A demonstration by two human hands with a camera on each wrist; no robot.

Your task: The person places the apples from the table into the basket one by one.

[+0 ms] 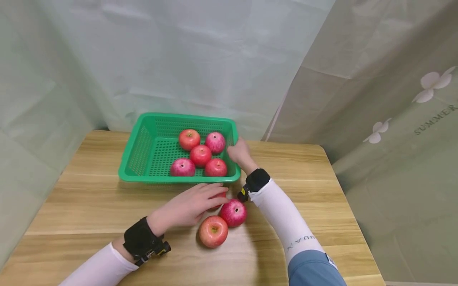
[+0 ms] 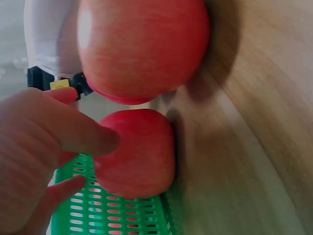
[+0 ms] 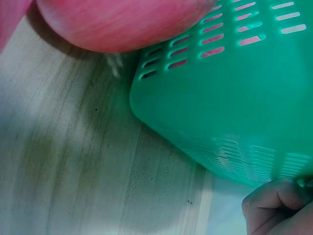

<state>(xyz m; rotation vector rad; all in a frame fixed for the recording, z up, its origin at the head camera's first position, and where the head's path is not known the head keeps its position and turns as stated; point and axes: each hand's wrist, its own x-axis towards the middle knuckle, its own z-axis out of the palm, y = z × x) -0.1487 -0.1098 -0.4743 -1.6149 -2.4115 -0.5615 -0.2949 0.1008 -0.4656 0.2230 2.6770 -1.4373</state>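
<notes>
My left hand [image 1: 191, 202] reaches over a red apple [image 1: 219, 200] just in front of the basket, its fingers fairly straight. In the left wrist view the thumb overlaps the side of this apple [image 2: 142, 161], and the other fingers spread beyond it. My right hand [image 1: 240, 153] grips the right rim of a green plastic basket [image 1: 134, 159], fingers curled at the edge in the right wrist view. Several red and pinkish apples [image 1: 200, 155] lie inside, mostly toward the right. Two more apples, a dark pink one [image 1: 233, 213] and a lighter red one [image 1: 213, 231], sit on the table nearer me.
The wooden table [image 1: 304, 190] carries everything. Pale hanging sheets [image 1: 214, 59] stand close behind the basket and along both sides. My right forearm [image 1: 286, 218] passes to the right of the loose apples.
</notes>
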